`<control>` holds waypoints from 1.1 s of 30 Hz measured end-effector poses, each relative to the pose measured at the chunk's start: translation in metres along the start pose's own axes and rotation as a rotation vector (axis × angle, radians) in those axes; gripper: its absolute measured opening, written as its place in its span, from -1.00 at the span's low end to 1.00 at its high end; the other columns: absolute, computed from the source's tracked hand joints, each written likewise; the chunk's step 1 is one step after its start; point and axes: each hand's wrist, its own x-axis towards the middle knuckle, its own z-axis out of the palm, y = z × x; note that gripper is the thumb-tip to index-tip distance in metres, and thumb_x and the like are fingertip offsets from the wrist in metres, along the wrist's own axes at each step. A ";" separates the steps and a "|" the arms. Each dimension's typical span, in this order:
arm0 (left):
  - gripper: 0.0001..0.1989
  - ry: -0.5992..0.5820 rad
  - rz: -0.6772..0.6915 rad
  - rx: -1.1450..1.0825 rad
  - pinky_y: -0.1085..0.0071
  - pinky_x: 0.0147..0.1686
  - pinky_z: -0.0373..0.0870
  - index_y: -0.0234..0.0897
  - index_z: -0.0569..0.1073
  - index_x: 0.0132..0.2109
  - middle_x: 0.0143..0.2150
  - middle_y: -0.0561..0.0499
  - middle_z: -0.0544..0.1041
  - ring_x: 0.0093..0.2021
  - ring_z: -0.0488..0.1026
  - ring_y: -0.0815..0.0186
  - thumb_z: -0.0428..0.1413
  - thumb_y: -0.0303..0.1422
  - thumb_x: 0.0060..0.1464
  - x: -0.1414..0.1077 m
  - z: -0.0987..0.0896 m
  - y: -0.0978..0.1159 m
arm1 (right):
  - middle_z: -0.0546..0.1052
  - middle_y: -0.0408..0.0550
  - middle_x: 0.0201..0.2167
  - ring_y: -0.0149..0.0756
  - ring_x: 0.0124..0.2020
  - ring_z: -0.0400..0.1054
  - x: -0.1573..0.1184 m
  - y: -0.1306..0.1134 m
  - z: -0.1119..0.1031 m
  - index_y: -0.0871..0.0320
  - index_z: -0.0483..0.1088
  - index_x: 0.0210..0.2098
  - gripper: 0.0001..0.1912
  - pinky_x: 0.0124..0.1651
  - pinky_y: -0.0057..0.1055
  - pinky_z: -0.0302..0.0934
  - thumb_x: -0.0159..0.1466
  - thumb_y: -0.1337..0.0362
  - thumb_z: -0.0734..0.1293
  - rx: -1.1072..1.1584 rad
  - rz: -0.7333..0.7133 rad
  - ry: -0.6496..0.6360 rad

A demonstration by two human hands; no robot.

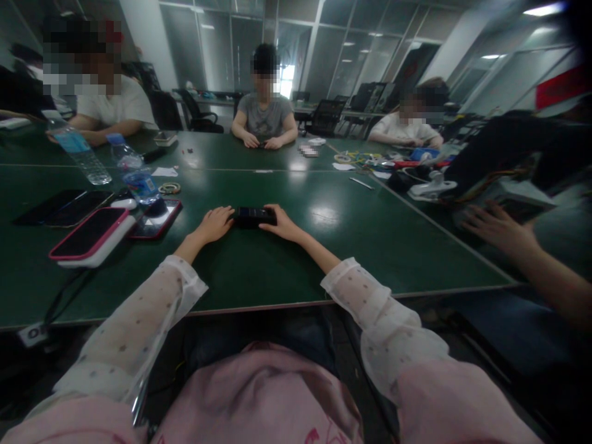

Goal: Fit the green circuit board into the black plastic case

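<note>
A small black rectangular device with a dark, faintly marked top sits on the green table, straight ahead of me between my hands. My left hand is closed against its left end, palm down with the fingers together; the thumb is hidden. At the other end my right hand grips the device, thumb along the near side and fingers on the far side. Whether the device touches the tabletop or is slightly raised, I cannot tell.
Left of my hands lie a pink-edged phone on a white block, another phone, and two water bottles. Cables clutter the far right. A co-worker's hand is at the right; several people sit around the green table.
</note>
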 end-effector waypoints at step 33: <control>-0.68 0.101 0.008 -0.640 0.17 0.08 0.31 -0.31 0.43 0.03 -0.02 -0.11 0.52 0.00 0.46 0.18 -0.07 -0.35 0.20 0.015 0.001 -0.003 | 0.39 -0.02 -0.05 -0.11 0.01 0.32 0.002 0.004 -0.006 0.08 0.23 0.02 -0.41 0.09 -0.05 0.21 0.06 0.15 0.47 0.243 0.085 -0.024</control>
